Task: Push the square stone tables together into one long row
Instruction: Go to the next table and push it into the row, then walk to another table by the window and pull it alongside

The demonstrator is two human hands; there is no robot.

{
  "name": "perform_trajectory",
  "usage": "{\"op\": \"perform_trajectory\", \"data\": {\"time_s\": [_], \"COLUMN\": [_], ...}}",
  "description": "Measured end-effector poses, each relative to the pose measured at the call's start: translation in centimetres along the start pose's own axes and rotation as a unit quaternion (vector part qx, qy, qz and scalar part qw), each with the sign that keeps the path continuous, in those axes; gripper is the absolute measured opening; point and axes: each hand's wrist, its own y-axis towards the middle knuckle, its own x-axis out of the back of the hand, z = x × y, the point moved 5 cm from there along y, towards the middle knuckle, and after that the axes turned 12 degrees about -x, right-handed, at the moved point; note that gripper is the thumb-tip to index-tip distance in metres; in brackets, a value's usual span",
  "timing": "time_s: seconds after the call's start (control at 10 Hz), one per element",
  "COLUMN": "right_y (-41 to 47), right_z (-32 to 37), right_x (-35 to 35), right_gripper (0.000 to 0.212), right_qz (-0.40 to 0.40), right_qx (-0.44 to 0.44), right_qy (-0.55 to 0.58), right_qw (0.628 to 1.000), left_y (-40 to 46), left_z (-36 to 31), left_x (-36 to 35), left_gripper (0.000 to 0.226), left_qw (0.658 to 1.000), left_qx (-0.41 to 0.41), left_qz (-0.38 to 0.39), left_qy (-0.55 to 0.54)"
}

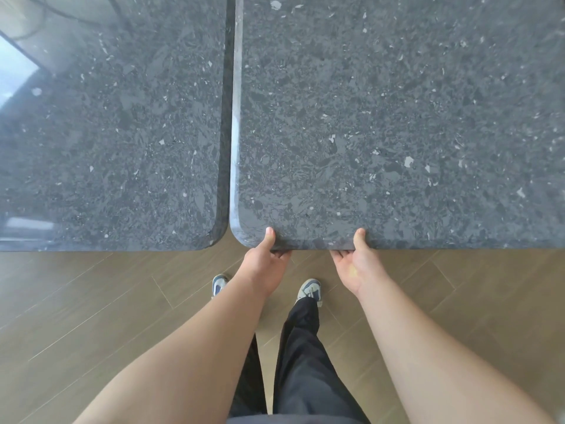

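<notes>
Two dark speckled stone tables fill the upper view. The left table (107, 133) and the right table (397, 117) stand side by side, their facing edges close along a narrow dark seam that widens at the rounded near corners. My left hand (267, 258) grips the right table's near edge beside its left corner, thumb on top, fingers curled underneath. A little further right, my right hand (356, 261) holds the same edge the same way. The fingers of both hands are mostly hidden under the slab.
A brown wood-plank floor (91, 316) spreads below the tables. My legs in black trousers and two grey-blue shoes (310, 290) stand just short of the right table's edge. A bright window reflection lies on the left table's far left.
</notes>
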Motion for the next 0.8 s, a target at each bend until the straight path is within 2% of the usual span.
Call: {"op": "perform_trajectory", "data": {"time_s": [0.2,0.3,0.5,0.6,0.7,0.8], "right_y": [-0.4,-0.6,-0.4,-0.4,-0.9,-1.8], "right_z": [0.1,0.3,0.4,0.5,0.5,0.3], "right_x": [-0.1,-0.1,0.2,0.5,0.2,-1.0], "right_gripper": [0.043,0.047,0.05,0.056,0.058,0.049], "right_qz": [-0.021,-0.029,-0.011,-0.022,-0.035,-0.065], "right_qx": [-0.007,-0.008,-0.021,-0.037,-0.061,-0.077], "right_qy": [-0.001,0.0,-0.038,-0.072,-0.062,-0.043], "right_qw": [1.0,1.0,0.999,0.996,0.996,0.994], "left_y": [-0.4,-0.1,-0.5,-1.8,-3.5,-4.9], "left_z": [0.1,0.6,1.3,1.7,2.0,1.6], "left_x": [-0.2,0.1,-0.4,-0.5,0.0,1.4], "left_gripper": [0.049,0.063,0.04,0.031,0.046,0.046], "left_qw": [0.999,0.993,0.98,0.979,0.98,0.978], "left_qx": [0.016,0.035,-0.006,-0.008,0.003,0.008], "left_qz": [-0.029,-0.037,-0.045,-0.068,-0.088,-0.101], "left_qy": [-0.038,-0.102,-0.194,-0.192,-0.179,-0.184]}}
